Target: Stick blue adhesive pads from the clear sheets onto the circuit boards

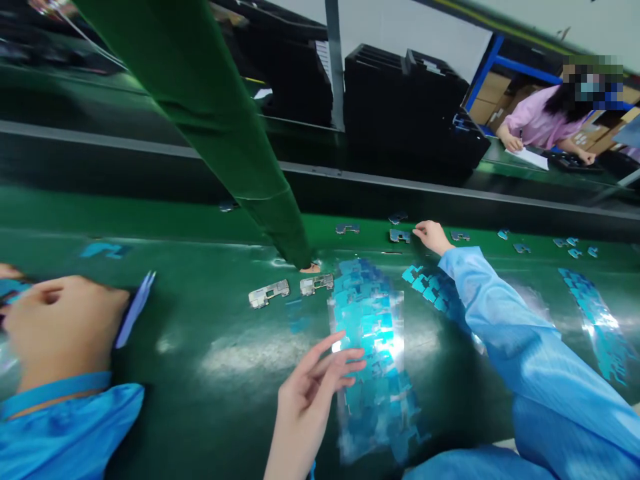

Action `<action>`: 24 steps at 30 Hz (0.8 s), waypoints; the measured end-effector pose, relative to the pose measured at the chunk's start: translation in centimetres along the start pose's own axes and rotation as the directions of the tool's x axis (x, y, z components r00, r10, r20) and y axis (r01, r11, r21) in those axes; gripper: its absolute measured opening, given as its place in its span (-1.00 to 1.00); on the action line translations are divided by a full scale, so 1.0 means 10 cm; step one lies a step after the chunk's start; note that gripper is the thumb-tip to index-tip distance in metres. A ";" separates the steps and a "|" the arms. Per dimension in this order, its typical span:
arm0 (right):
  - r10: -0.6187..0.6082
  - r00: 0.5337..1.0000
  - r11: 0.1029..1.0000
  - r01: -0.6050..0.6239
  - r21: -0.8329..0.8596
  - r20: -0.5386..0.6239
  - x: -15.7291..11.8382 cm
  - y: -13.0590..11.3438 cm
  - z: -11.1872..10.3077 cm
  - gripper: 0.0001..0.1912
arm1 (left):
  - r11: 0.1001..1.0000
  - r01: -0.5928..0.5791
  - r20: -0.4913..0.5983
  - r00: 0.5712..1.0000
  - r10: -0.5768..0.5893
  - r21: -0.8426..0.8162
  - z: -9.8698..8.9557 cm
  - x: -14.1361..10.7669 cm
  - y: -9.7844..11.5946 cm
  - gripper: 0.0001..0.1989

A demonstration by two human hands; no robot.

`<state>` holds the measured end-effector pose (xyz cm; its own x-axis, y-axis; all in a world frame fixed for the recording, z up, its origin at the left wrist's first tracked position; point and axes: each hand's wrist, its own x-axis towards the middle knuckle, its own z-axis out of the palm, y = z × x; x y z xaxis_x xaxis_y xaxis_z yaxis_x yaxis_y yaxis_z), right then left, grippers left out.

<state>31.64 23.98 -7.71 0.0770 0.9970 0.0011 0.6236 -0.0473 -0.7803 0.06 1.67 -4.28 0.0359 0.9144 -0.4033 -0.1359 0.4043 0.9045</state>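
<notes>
Over blue films the left hand spreads, right hand's grip unclear, box markings illegible.

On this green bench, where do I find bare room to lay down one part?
The widest bare patch on the bench lies between the purple tool and the left silver part. It is crowded beside the left hand, where blue films overlap, and near the right hand, where small parts lie.
</notes>
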 end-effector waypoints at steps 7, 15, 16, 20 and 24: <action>-0.030 0.999 0.980 0.037 -0.195 0.040 -0.06 0.41 -0.43 -0.76 | 0.998 -0.045 -0.108 0.993 0.042 -0.031 0.02 -0.01 -0.04 -0.62; -0.117 0.992 0.988 0.121 -0.099 0.050 -0.33 0.19 -0.49 -0.67 | 0.997 -0.060 -0.014 0.998 0.060 -0.050 0.14 0.04 -0.13 -0.72; -0.134 0.989 0.988 0.138 -0.068 0.055 -0.44 0.10 -0.42 -0.65 | 0.996 -0.067 0.016 0.998 0.068 -0.052 0.16 0.05 -0.16 -0.72; -0.202 0.955 0.978 0.183 0.103 0.215 -1.22 -0.32 0.01 -0.66 | 0.995 -0.090 0.108 0.990 0.094 -0.042 0.34 0.03 -0.31 -0.55; -0.264 0.870 0.962 0.204 0.182 0.416 -2.03 -0.47 0.37 -0.80 | 0.995 -0.082 0.203 0.975 0.091 -0.052 0.53 -0.01 -0.40 -0.70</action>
<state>24.31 4.16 -6.38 -0.4214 0.9053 -0.0534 0.4736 0.1695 -0.8643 5.89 0.12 -7.09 0.2236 0.9327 -0.2829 -0.1901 0.3264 0.9259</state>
